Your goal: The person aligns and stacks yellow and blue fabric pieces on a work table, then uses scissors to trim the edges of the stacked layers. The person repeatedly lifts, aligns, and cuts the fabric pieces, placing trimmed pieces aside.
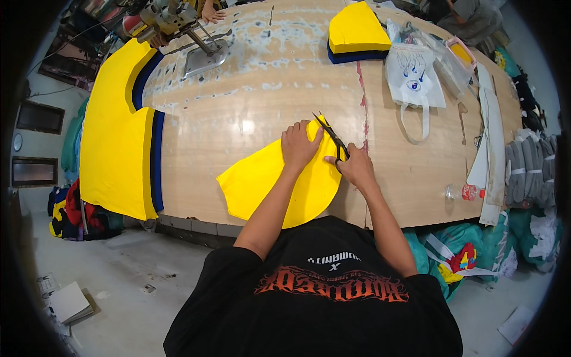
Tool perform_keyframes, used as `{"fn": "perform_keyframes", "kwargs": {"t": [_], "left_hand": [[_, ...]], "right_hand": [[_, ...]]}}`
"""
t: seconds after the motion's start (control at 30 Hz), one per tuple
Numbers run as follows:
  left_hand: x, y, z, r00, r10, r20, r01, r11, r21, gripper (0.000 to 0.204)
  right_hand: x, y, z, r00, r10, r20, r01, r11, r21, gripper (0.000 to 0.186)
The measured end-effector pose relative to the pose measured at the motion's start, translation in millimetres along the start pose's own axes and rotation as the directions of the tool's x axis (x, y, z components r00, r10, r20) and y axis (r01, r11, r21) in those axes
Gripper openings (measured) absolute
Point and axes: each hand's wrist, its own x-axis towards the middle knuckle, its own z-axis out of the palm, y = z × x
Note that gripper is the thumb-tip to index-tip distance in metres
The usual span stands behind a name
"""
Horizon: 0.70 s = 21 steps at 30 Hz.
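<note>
A yellow fabric piece lies at the middle of the wooden table, near its front edge. My left hand rests on the fabric's upper part, fingers lying on it, just left of the scissors. Black scissors are in my right hand, their blades slightly parted at the fabric's top right edge and pointing away from me. My left fingertips are close to the blades.
Large stacked yellow-and-blue panels lie left, a smaller stack at the back. A cutting machine stands back left beside another person's hand. A white bag, plastic bottle and long white strips lie right.
</note>
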Motion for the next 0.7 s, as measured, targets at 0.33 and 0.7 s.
{"fn": "perform_keyframes", "kwargs": {"t": [0.33, 0.7], "left_hand": [[5.5, -0.2, 2.9, 0.992, -0.094, 0.082, 0.094, 0.996, 0.009, 0.051], [7.4, 3.1, -0.7, 0.991, -0.099, 0.09, 0.098, 0.995, 0.019, 0.052]], "right_hand": [[-7.6, -10.8, -4.6, 0.998, 0.043, 0.036, -0.044, 0.999, 0.007, 0.078], [-5.2, -11.3, -0.2, 0.999, 0.041, 0.025, -0.042, 0.999, 0.03, 0.077]]}}
